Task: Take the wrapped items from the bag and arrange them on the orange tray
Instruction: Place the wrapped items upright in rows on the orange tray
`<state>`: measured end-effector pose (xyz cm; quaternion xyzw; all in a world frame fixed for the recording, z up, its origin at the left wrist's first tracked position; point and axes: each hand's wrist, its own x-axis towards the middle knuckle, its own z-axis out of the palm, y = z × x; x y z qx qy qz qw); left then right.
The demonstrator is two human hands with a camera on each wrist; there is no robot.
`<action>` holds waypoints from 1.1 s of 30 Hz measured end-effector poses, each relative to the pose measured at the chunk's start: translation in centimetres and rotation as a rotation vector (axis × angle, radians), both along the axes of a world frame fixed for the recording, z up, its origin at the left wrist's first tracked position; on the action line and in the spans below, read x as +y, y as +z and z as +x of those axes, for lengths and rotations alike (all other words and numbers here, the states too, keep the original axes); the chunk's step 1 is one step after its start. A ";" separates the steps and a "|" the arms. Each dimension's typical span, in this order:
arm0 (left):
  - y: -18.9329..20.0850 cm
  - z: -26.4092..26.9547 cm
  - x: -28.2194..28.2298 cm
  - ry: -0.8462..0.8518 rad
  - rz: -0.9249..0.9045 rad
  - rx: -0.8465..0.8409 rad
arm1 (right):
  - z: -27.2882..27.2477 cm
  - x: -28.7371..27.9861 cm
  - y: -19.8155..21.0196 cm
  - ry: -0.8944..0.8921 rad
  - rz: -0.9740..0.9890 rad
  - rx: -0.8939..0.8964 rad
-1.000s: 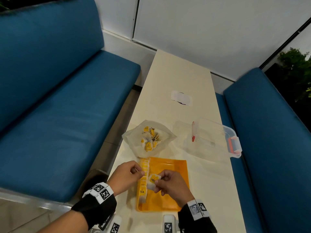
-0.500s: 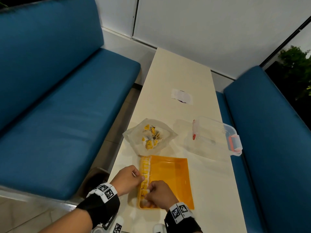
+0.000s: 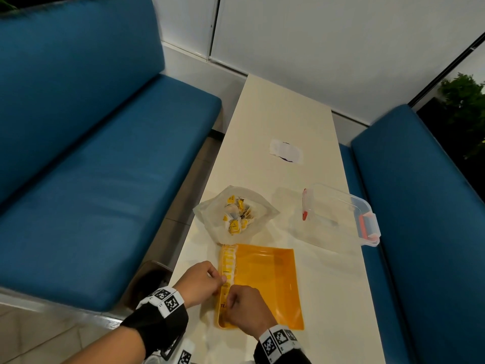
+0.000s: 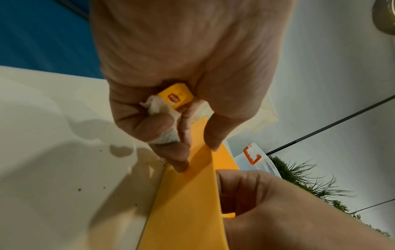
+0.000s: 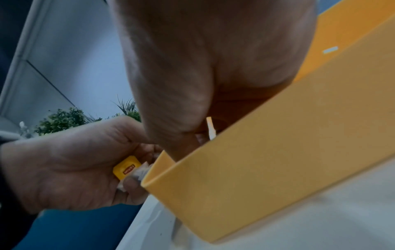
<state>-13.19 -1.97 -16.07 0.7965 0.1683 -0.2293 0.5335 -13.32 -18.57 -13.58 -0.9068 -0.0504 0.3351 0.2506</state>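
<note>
Cream table, yellow-tagged tea bags, orange tray

Yellow-tagged wrapped tea bags line the orange tray's left wall; more fill the open bag beyond.

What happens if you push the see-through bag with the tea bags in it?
The bag looks thin and crumpled, so it would probably bend and slide rather than tip. Its mouth gapes open, so tea bags might spill. It probably weighs little.
</note>
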 end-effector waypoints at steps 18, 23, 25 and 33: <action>0.8 0.0 0.0 -0.025 -0.025 0.042 | -0.4 0.7 -0.8 0.062 -0.064 -0.146; 1.8 0.0 1.2 0.115 -0.247 0.242 | 0.0 0.0 -0.3 0.042 -0.056 -0.170; 2.4 0.0 2.0 0.243 -0.416 0.312 | 0.6 -0.1 0.6 -0.004 0.005 -0.211; 4.0 0.0 2.3 0.391 -0.649 0.335 | 1.0 2.2 4.3 0.091 0.397 -0.262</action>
